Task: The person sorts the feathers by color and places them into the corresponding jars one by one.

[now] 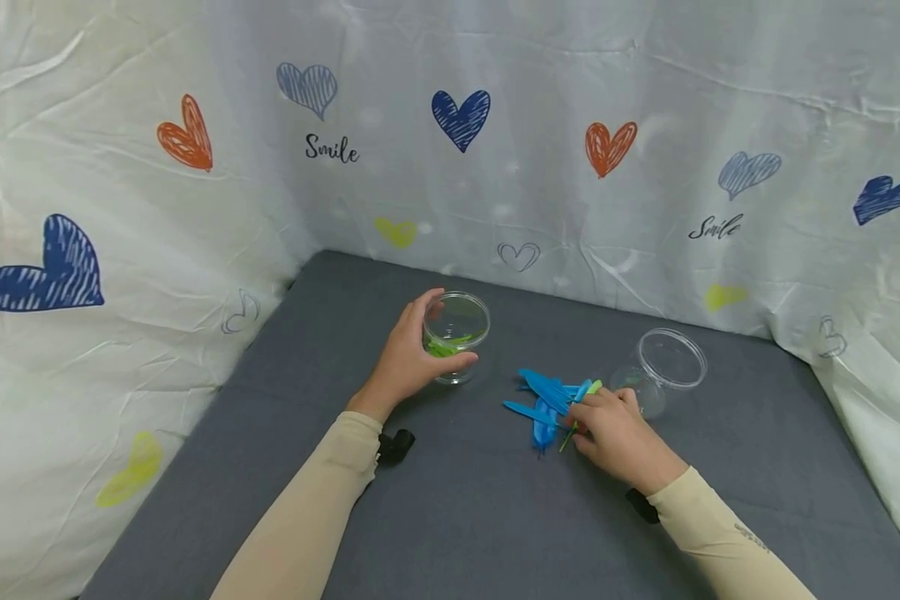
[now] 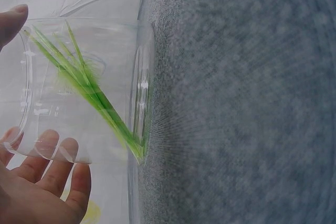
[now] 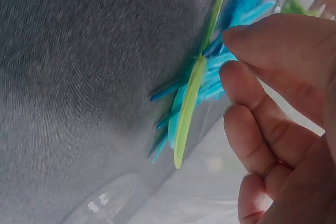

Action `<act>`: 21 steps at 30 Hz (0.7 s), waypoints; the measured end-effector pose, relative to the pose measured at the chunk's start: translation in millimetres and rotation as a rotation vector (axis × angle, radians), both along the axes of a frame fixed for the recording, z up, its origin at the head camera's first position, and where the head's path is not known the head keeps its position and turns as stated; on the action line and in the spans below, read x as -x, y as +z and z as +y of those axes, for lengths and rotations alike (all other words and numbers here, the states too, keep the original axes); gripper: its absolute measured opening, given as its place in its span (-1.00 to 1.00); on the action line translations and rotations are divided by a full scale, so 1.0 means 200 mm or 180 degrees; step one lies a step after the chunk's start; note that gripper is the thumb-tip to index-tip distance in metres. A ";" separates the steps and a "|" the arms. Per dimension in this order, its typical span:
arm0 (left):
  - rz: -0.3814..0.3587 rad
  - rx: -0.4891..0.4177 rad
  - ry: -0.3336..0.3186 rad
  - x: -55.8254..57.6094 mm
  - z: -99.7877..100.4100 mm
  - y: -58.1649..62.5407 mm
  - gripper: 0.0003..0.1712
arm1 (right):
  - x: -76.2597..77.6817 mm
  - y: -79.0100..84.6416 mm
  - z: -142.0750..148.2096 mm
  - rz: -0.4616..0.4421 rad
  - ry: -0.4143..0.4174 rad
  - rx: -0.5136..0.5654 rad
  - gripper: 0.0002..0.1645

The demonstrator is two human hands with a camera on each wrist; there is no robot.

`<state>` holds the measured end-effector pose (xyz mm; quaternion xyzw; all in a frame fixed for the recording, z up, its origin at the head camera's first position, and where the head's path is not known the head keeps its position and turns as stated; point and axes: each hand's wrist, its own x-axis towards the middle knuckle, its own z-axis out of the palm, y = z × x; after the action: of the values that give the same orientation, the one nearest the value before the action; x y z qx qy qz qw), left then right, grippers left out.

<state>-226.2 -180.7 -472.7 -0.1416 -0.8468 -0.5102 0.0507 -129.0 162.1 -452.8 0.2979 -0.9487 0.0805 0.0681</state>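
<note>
My left hand [image 1: 412,354] grips a clear jar [image 1: 457,371] standing on the grey cloth, thumb on one side and fingers round the other. Several green feathers [image 2: 100,100] lean inside it. To the right, my right hand [image 1: 615,433] is over a loose pile of blue feathers [image 1: 546,400]. A single green feather [image 3: 190,108] lies across the blue ones. In the right wrist view, the thumb and index fingertip are a little apart, with blue feathers showing in the gap; the other fingers are bent.
A second clear jar [image 1: 654,385] stands just beyond my right hand. The grey cloth [image 1: 480,517] covers the table. A white curtain [image 1: 540,50] printed with hearts hangs along its back and left sides.
</note>
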 end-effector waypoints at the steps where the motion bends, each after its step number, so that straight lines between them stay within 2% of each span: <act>1: 0.0002 -0.0002 0.0006 0.00 0.00 0.00 0.32 | 0.00 0.00 -0.01 -0.0001 0.0016 -0.0002 -0.75; 10: -0.0010 0.0019 0.0012 0.00 0.00 -0.01 0.33 | -0.02 -0.02 -0.04 -0.0110 0.0130 -0.0128 -0.68; 21: -0.0022 0.0019 0.0020 0.00 0.00 0.00 0.31 | 0.00 -0.05 -0.06 0.0253 0.0332 -0.0297 -0.53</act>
<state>-226.0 -181.1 -472.1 -0.1373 -0.8489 -0.5080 0.0489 -128.3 150.8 -462.3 0.3528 -0.9312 0.0278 0.0875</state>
